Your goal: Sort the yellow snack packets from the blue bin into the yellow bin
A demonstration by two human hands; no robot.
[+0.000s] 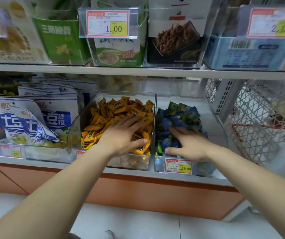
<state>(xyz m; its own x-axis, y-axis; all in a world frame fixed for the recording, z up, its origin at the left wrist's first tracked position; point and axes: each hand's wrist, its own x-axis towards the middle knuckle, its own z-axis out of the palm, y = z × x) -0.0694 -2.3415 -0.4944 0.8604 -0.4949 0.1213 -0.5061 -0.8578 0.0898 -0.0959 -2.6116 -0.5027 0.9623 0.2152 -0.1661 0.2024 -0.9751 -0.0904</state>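
clearance above the hands is bounded by the upper shelf [138, 71], whose edge runs across well above both wrists and leaves an open gap over the two clear bins. the left hand [122, 135] lies palm down, fingers straight and close together, on the heap of yellow snack packets [121, 109] that fills the yellow bin [77, 125]; it grips nothing. just right of it a thin clear divider wall [154, 114] stands upright between the hands, parting that bin from the blue bin [159, 167]. the right hand [188, 145] is spread, thumb out towards the divider, fingers straight and pushed in among the blue packets [179, 116]; the fingertips are partly buried and nothing shows pinched. below the right wrist a price tag [178, 166] sits on the bin's front. left of the left hand stand blue-and-white bags [34, 118]; right of the right hand stands a white wire basket [259, 121]. both bins rest on a white shelf [129, 173], above an orange base panel [155, 195] and a pale tiled floor [138, 223].
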